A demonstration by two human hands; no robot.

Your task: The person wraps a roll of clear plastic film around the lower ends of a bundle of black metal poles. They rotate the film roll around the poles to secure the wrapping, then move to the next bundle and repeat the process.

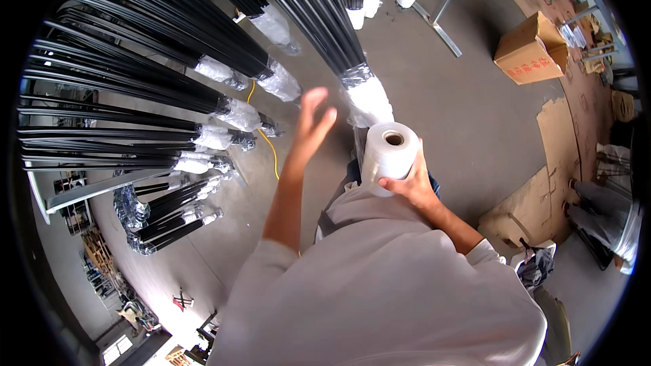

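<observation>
My right hand (415, 188) is wrapped round a thick roll of clear stretch film (388, 163), with its hollow core facing up. Just beyond the roll, a bundle of long black bars (319, 24) ends in white plastic wrapping (368, 98). The film roll overlaps the near side of that wrapped end in view; whether they touch I cannot tell. My left hand (314, 125) is raised left of the wrapped end, thumb and fingers apart, holding nothing.
More bundles of black bars (129, 85) with plastic-wrapped ends fan out on the left. A yellow cable (272, 152) runs along the floor beneath them. On the right stand a cardboard box (527, 51) and flattened cardboard (522, 200). A metal stand leg (437, 30) juts out ahead.
</observation>
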